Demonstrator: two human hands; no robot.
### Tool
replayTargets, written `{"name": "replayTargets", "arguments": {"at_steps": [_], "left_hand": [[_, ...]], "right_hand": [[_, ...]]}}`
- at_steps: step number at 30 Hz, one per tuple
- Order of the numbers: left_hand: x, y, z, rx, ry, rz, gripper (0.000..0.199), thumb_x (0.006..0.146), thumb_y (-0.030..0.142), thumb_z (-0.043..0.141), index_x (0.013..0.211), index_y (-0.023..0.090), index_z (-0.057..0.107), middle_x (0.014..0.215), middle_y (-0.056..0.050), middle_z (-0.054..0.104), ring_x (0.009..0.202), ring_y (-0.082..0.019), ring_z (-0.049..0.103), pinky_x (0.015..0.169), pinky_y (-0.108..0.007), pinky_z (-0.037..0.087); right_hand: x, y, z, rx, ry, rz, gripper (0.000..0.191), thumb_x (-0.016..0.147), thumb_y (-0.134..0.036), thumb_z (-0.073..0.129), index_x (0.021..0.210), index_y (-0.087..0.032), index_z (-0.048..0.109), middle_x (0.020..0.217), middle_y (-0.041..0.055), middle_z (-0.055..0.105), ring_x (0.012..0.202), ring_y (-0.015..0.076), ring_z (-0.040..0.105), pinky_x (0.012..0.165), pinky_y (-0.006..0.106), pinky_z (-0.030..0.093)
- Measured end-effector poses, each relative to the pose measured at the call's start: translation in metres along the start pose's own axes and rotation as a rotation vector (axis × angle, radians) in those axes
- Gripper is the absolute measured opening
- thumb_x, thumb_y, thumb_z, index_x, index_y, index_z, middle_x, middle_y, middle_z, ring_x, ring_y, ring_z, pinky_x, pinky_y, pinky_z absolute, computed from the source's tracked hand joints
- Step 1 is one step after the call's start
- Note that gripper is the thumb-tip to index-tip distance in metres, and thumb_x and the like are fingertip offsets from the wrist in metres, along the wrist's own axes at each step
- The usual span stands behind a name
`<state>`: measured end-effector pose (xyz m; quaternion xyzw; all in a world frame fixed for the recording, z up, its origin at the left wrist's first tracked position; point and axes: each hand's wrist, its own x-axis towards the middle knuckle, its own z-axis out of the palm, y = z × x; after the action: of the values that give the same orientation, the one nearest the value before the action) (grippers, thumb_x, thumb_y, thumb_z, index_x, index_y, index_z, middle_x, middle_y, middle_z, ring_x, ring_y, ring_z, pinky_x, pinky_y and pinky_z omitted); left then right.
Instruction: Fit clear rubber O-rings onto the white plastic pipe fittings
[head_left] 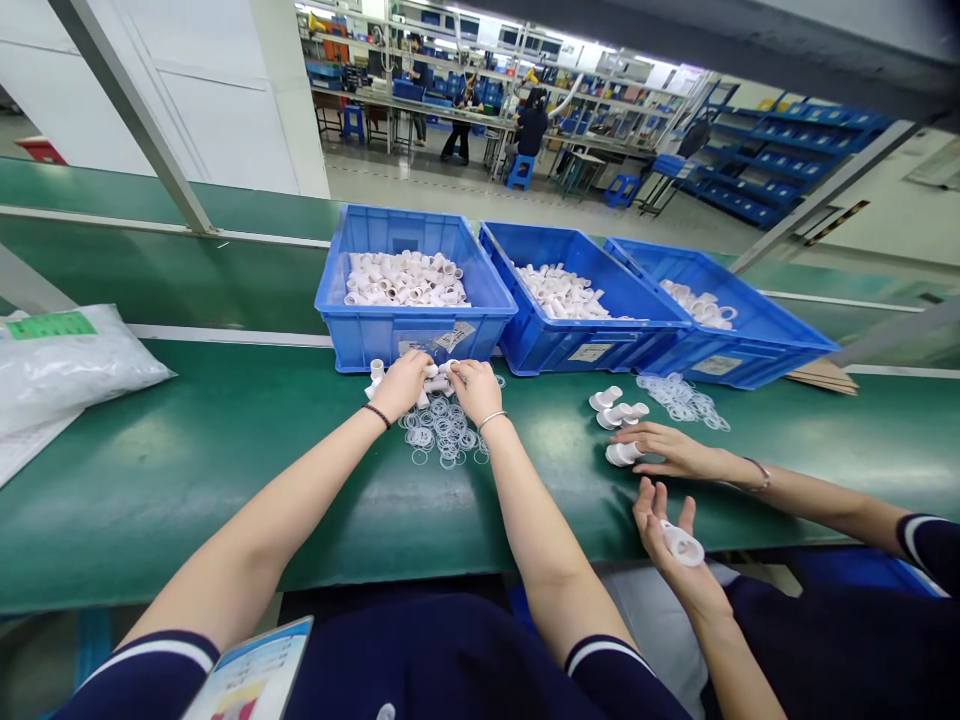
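My left hand [403, 385] is closed, its fingertips pinching a white plastic pipe fitting [431, 371]. Close beside it, my right hand [478, 390] has its fingers bent round another white fitting [448, 367], partly hidden by the fingers. Between and behind the hands lie several more white fittings, one standing upright [376, 370] left of my left hand. A pile of thin translucent rings [444, 432] spreads over the green tabletop [330, 530] just below my hands.
Behind my hands stand a blue bin [420, 338] of white fittings, a middle bin [592, 350] and a right bin [724, 365]. At right, a co-worker's hands [667, 450] handle white fittings near more rings [684, 400]. A plastic bag [82, 365] lies at left.
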<state>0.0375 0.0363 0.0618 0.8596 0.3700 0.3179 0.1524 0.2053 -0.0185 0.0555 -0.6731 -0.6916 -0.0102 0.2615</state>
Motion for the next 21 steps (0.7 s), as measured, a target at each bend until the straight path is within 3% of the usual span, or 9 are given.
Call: {"name": "replayTargets", "arguments": {"at_steps": [4, 8, 11, 14, 17, 21], "left_hand": [[0.006, 0.002, 0.004, 0.123, -0.007, 0.015, 0.027, 0.080, 0.012, 0.052, 0.104, 0.017, 0.063, 0.120, -0.014, 0.055, 0.114, -0.029, 0.051, 0.098, -0.048, 0.044], [-0.023, 0.001, -0.026, 0.180, 0.130, 0.028, 0.023, 0.083, 0.020, 0.055, 0.103, 0.020, 0.065, 0.121, -0.013, 0.053, 0.116, -0.031, 0.046, 0.098, -0.051, 0.042], [-0.052, -0.012, -0.051, 0.235, 0.169, -0.021, 0.023, 0.084, 0.022, 0.053, 0.103, 0.020, 0.066, 0.117, -0.013, 0.052, 0.111, -0.030, 0.047, 0.098, -0.051, 0.041], [-0.073, -0.025, -0.060, 0.284, 0.125, -0.050, 0.026, 0.082, 0.023, 0.054, 0.104, 0.021, 0.067, 0.125, -0.014, 0.046, 0.113, -0.031, 0.045, 0.098, -0.053, 0.040], [-0.080, -0.032, -0.054, 0.265, 0.034, -0.036, 0.031, 0.080, 0.021, 0.054, 0.109, 0.022, 0.066, 0.128, -0.015, 0.043, 0.114, -0.032, 0.044, 0.096, -0.054, 0.042], [-0.077, -0.032, -0.045, 0.273, -0.037, -0.026, 0.034, 0.079, 0.019, 0.051, 0.110, 0.022, 0.065, 0.122, -0.015, 0.048, 0.112, -0.033, 0.045, 0.095, -0.055, 0.042]], "right_hand": [[0.002, 0.001, 0.004, 0.047, -0.007, -0.013, 0.026, 0.093, -0.031, 0.049, 0.107, -0.022, 0.069, 0.119, 0.0060, 0.064, 0.105, 0.0228, 0.051, 0.097, 0.036, 0.042], [-0.003, 0.008, -0.010, 0.123, 0.085, 0.001, 0.027, 0.090, -0.029, 0.051, 0.110, -0.021, 0.067, 0.122, 0.0089, 0.061, 0.112, 0.0241, 0.051, 0.099, 0.040, 0.041], [-0.017, 0.027, -0.030, 0.148, 0.105, 0.064, 0.024, 0.091, -0.027, 0.049, 0.104, -0.020, 0.067, 0.107, 0.0085, 0.065, 0.102, 0.0220, 0.056, 0.094, 0.036, 0.044], [-0.040, 0.048, -0.047, 0.101, -0.060, 0.161, 0.017, 0.089, -0.027, 0.053, 0.095, -0.020, 0.067, 0.094, 0.0058, 0.065, 0.087, 0.0192, 0.060, 0.083, 0.032, 0.046], [-0.061, 0.057, -0.052, 0.054, -0.249, 0.223, 0.024, 0.083, -0.038, 0.062, 0.100, -0.021, 0.066, 0.098, 0.0065, 0.063, 0.086, 0.0193, 0.060, 0.077, 0.031, 0.047], [-0.075, 0.051, -0.044, 0.055, -0.289, 0.272, 0.044, 0.077, -0.044, 0.068, 0.112, -0.020, 0.061, 0.103, 0.0078, 0.061, 0.094, 0.0217, 0.060, 0.080, 0.033, 0.047]]}}
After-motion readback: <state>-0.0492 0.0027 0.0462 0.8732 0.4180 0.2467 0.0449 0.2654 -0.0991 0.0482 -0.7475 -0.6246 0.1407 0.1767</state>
